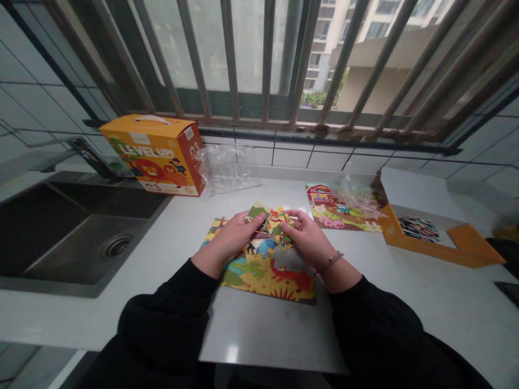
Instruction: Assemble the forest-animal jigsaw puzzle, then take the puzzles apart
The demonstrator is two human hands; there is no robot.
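Puzzle pieces (279, 222) printed in yellow, red and green are gripped in my right hand (306, 237), thumb on top. A green puzzle piece (256, 208) is pinched in my left hand (237, 235), close beside the others. Both hands hover over a colourful puzzle board (267, 275), which shows a green crocodile and a red animal on a yellow ground. My hands and the pieces hide the board's upper part. How many pieces each hand holds I cannot tell.
An orange "LEVEL UP!" box (158, 154) stands at back left, beside a clear plastic bag (229, 167). The sink (93, 292) lies left. At right are a farm puzzle picture (332, 208), another clear wrapper (359, 197) and an open orange-and-white box (425, 251).
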